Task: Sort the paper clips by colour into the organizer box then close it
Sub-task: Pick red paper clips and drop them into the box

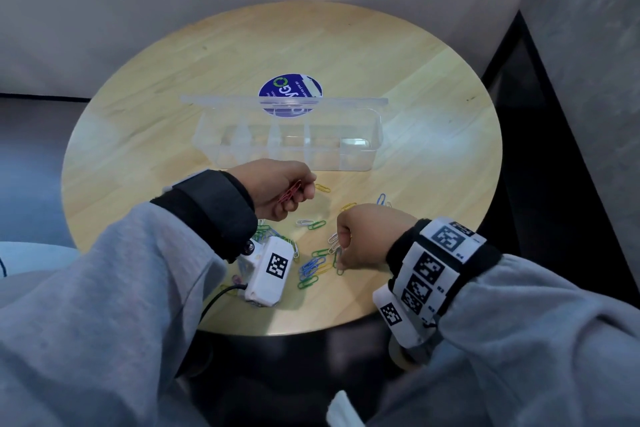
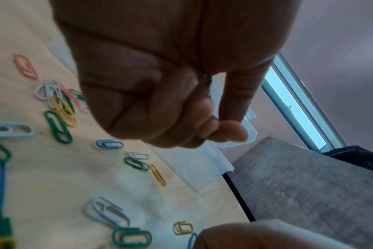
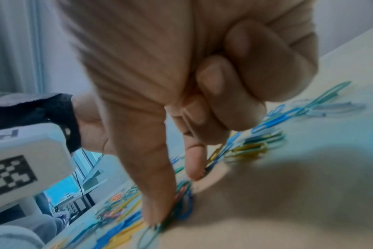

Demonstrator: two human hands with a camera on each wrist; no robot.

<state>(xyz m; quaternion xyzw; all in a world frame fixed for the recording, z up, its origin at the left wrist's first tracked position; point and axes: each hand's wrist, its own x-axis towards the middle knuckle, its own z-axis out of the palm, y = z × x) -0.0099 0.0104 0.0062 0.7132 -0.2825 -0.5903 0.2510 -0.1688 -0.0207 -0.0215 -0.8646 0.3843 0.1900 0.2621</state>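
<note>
My left hand (image 1: pixel 306 185) hovers just in front of the clear organizer box (image 1: pixel 291 158) and pinches a few red paper clips (image 1: pixel 291 193). In the left wrist view that hand (image 2: pixel 221 125) is curled, thumb against forefinger, and the red clips are hidden. The box's compartments look bare, and its lid (image 1: pixel 284 101) stands open at the back. My right hand (image 1: pixel 341 253) reaches down into the loose pile of clips (image 1: pixel 313 269). In the right wrist view its forefinger (image 3: pixel 153 215) presses on a green clip; the thumb is apart, the other fingers curled.
Loose green, blue, yellow and white clips lie scattered between my hands, and one red clip (image 2: pixel 25 67) lies further off. A blue round sticker (image 1: pixel 291 90) sits behind the box. The round wooden table (image 1: pixel 104 135) ends close to my wrists. A dark gap and a grey wall stand to the right.
</note>
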